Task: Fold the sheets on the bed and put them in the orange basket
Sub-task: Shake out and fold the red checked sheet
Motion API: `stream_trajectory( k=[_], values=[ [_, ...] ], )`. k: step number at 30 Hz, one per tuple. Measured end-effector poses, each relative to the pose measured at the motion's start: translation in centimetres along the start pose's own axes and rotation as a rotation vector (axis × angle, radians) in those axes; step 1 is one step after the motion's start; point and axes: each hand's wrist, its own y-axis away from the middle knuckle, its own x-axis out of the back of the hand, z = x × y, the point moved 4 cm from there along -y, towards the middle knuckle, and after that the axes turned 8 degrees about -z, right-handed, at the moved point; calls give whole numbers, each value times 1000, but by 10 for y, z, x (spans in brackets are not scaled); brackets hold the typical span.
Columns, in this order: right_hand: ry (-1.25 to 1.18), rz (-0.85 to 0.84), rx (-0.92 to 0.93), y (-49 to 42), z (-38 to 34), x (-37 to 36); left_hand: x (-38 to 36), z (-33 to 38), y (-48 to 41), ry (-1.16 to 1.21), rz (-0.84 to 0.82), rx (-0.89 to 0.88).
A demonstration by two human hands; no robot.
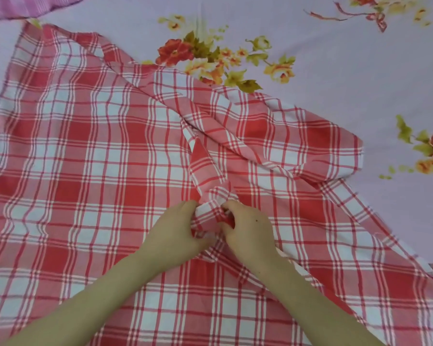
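Note:
A red and white checked sheet lies spread over the bed, covering most of the view. A bunched ridge of it runs from the upper middle down to my hands. My left hand grips the near end of that bunched fold. My right hand pinches the same fold right beside it, thumbs tucked into the cloth. The sheet's right part is creased and folded over itself. The orange basket is not in view.
The bed cover is lilac with red and yellow flower prints, bare at the top and right. A pink striped cloth lies at the top left corner.

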Motion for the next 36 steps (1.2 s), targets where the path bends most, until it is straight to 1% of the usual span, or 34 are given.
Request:
stream_trajectory(
  k=[2, 4, 5, 6, 8, 9, 10, 12, 13, 14, 15, 16, 17, 18, 19, 20, 21, 22, 23, 24, 25, 26, 28, 30, 32, 33, 34, 35, 36],
  values=[
    [-66, 101, 48, 2, -6, 16, 10, 15, -5, 124, 5, -20],
    [-59, 222, 150, -2, -17, 47, 27, 32, -11, 106, 26, -105],
    [-63, 251, 194, -6, -23, 66, 38, 41, -15, 167, -4, -133],
    [-93, 255, 234, -11, -31, 85, 51, 52, -19, 322, -66, -140],
    [-247, 216, 323, -22, -50, 127, 77, 81, -30, 713, -247, -192],
    [-346, 168, 375, -27, -59, 147, 90, 96, -34, 823, -305, -226],
    [-429, 113, 438, -30, -69, 164, 103, 108, -40, 845, -327, -276],
    [-557, 5, 558, -34, -81, 197, 125, 133, -55, 744, -357, -355],
    [-609, -37, 595, -35, -83, 210, 131, 146, -59, 686, -412, -386],
    [-629, -69, 609, -36, -83, 223, 134, 158, -62, 656, -507, -424],
    [-636, -108, 613, -36, -78, 233, 133, 168, -66, 658, -604, -441],
    [-632, -152, 597, -36, -72, 244, 130, 179, -72, 659, -654, -435],
    [-632, -179, 567, -38, -61, 250, 127, 184, -82, 643, -609, -413],
    [-648, -174, 520, -41, -49, 256, 126, 186, -96, 587, -452, -388],
    [-656, -106, 415, -48, -26, 258, 127, 186, -111, 507, -237, -366],
    [-650, 7, 256, -56, 2, 258, 128, 185, -122, 400, -33, -360],
    [-577, 166, 50, -66, 35, 254, 129, 186, -127, 254, 111, -377],
    [-452, 323, -162, -76, 73, 251, 125, 191, -132, 111, 172, -410],
    [-311, 418, -351, -83, 106, 242, 120, 191, -131, 17, 164, -444],
    [-179, 429, -502, -84, 129, 234, 109, 194, -131, -26, 98, -480],
    [-103, 375, -617, -88, 148, 224, 98, 196, -130, -52, 15, -519],
    [-124, 300, -704, -93, 168, 211, 86, 196, -128, -100, -59, -557],
    [-295, 281, -744, -102, 190, 194, 62, 191, -126, -177, -151, -613],
    [-411, 348, -666, -109, 186, 187, 50, 184, -124, -151, -178, -623],
    [-388, 474, -483, -101, 163, 186, 48, 178, -120, -151, -141, -621],
    [-310, 551, -335, -87, 146, 184, 48, 176, -117, -174, -109, -623],
    [-206, 594, -152, -65, 124, 178, 50, 174, -112, -209, -74, -619],
    [-72, 568, 50, -43, 102, 168, 54, 171, -108, -257, -19, -610],
    [110, 486, 217, -20, 87, 150, 59, 165, -105, -306, 36, -586]
  ],
)
